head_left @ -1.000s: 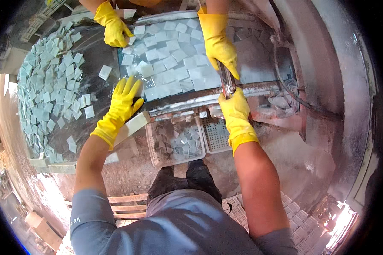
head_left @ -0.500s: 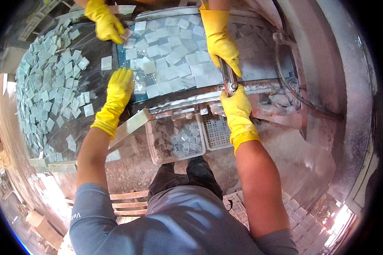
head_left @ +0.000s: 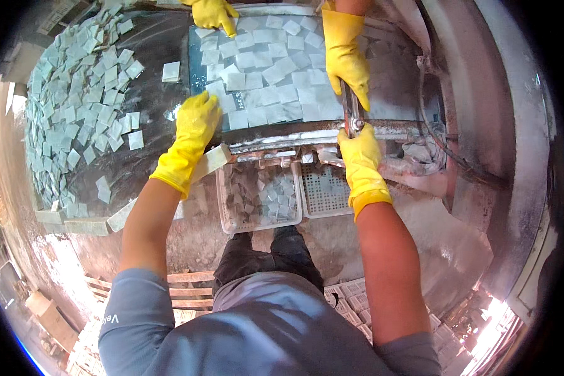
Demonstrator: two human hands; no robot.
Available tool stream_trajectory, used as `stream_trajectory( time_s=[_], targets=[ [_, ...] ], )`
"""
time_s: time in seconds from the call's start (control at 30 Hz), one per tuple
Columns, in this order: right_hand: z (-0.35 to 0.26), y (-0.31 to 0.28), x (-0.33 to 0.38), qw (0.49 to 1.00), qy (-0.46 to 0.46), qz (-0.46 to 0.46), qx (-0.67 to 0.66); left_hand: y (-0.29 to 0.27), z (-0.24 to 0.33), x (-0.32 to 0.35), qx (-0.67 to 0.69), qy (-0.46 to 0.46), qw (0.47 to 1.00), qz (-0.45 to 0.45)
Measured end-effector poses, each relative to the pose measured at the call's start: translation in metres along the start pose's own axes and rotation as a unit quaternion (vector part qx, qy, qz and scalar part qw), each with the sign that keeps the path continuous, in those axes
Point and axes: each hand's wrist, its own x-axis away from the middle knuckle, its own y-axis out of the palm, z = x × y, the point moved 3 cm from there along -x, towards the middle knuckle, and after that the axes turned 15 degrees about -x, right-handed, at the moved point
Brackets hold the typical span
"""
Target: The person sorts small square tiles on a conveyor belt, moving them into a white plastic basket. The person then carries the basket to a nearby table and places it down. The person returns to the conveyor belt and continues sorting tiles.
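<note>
My left hand [head_left: 195, 125], in a yellow rubber glove, rests at the left edge of a layer of pale square stone tiles [head_left: 276, 74]. Its fingers are slightly bent over the tiles and grip nothing that I can see. My right hand [head_left: 361, 153], gloved alike, is closed around the near end of a metal bar with a bolt [head_left: 355, 122], which lies across the tile layer. A co-worker's gloved hand [head_left: 349, 66] is on the bar's far end. The co-worker's other gloved hand [head_left: 214, 14] is at the layer's far left corner.
A large heap of loose tiles [head_left: 75, 94] covers the left of the dark table [head_left: 160, 47]; a single tile [head_left: 171, 72] lies apart. Below the near edge sit a white basket of tile scraps [head_left: 261, 227] and a perforated basket [head_left: 326, 188]. A hose [head_left: 435, 138] hangs at right.
The view has shifted, moving the table down-left to right in the picture. My left hand's fingers bend more over the tiles. The co-worker's left-side hand has moved farther away along the layer's edge.
</note>
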Motion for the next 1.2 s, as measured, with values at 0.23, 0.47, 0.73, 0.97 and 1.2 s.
stream_trajectory(
  time_s=[0.23,0.47,0.73,0.97,1.2],
  targets=[
    [-0.002,0.004,-0.005,1.000,-0.005,-0.012,0.004,0.004,0.002,0.008,0.010,0.020,0.999,-0.038],
    [0.006,0.005,-0.005,1.000,-0.008,-0.012,-0.008,-0.009,0.023,-0.009,0.075,0.055,0.993,-0.071],
    [-0.002,0.002,-0.006,1.000,0.007,-0.019,-0.008,-0.044,-0.058,0.040,-0.037,-0.010,0.999,-0.020],
    [0.001,0.003,-0.005,1.000,0.004,-0.020,-0.004,-0.023,0.011,0.013,-0.037,0.030,0.991,-0.126],
    [0.006,0.004,-0.006,1.000,0.008,-0.015,-0.007,-0.047,0.011,0.014,0.013,0.002,0.983,-0.182]
  ],
)
